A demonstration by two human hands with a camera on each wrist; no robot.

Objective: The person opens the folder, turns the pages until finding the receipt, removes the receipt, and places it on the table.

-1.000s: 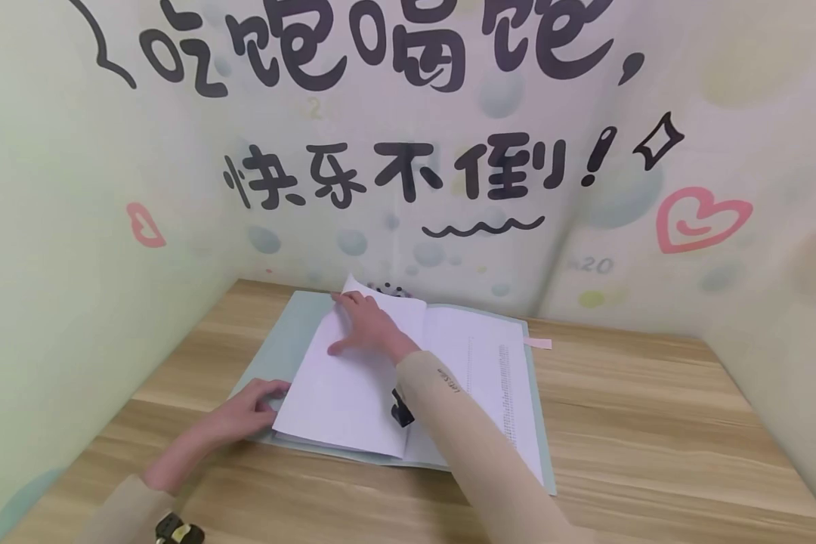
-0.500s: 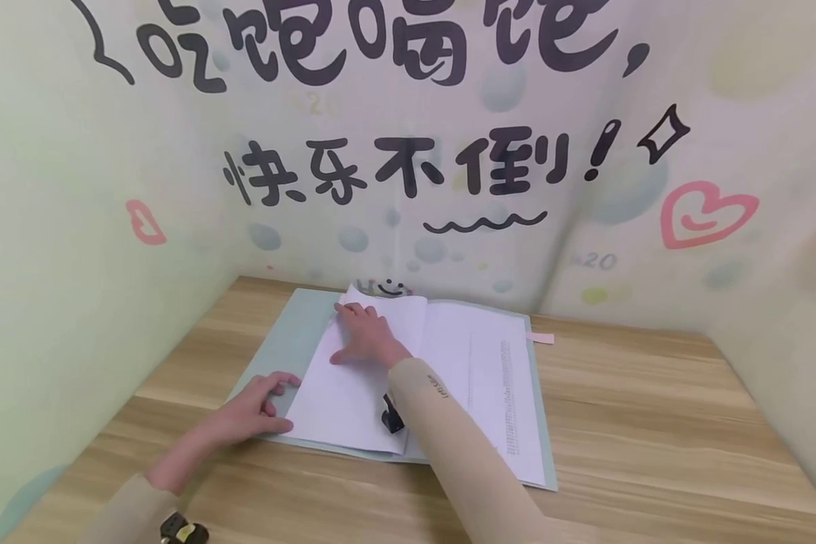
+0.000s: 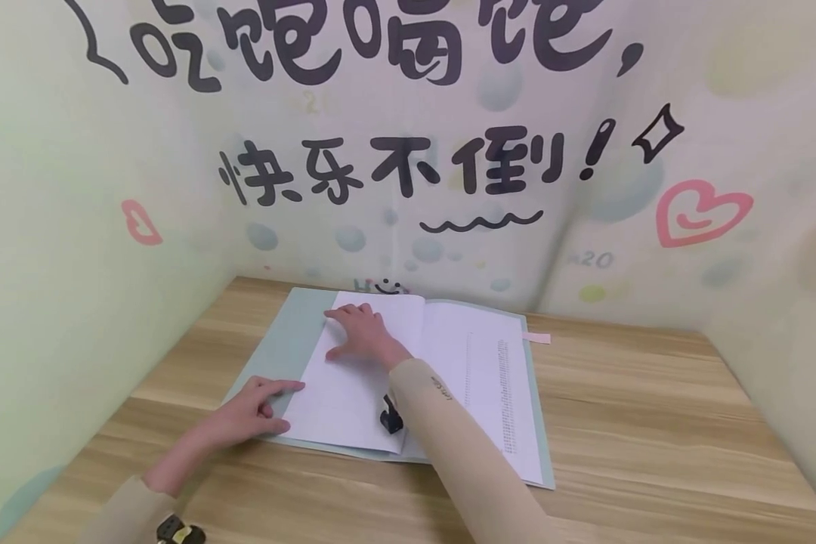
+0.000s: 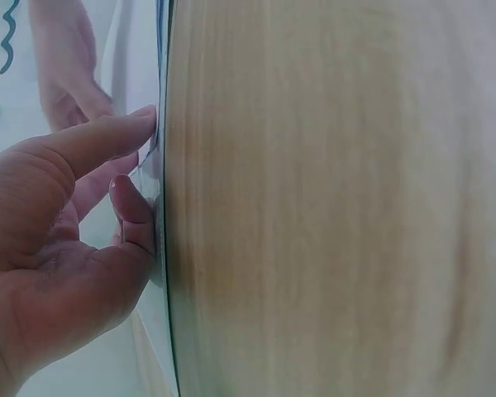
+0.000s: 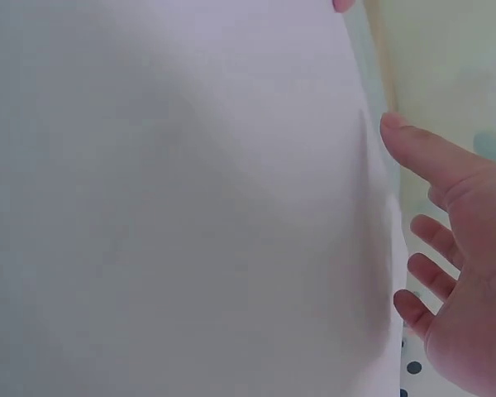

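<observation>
A light blue folder (image 3: 279, 340) lies open on the table with white sheets inside. Its left page (image 3: 340, 415) is blank on top, while the right page (image 3: 486, 378) carries columns of small print. My right hand (image 3: 363, 332) rests on the upper part of the left page, fingers spread toward the outer edge. At the lower left, my left hand (image 3: 245, 412) lies over the cover, index finger straight and its tip at the page's edge. The left thumb (image 4: 120, 136) reaches the folder's near edge. The right wrist view has my right hand (image 5: 471, 248) beside the white page (image 5: 190, 198).
A pink tab (image 3: 537, 338) sticks out from the folder's right side. Wood-grain tabletop (image 3: 639, 423) extends to the right and in front. Behind stands a wall (image 3: 353, 204) with black lettering and a pink heart (image 3: 703, 214).
The left page's raised upper corner has come down flat under my right hand. My left hand has moved from the page's lower edge, and its index finger has straightened along the side.
</observation>
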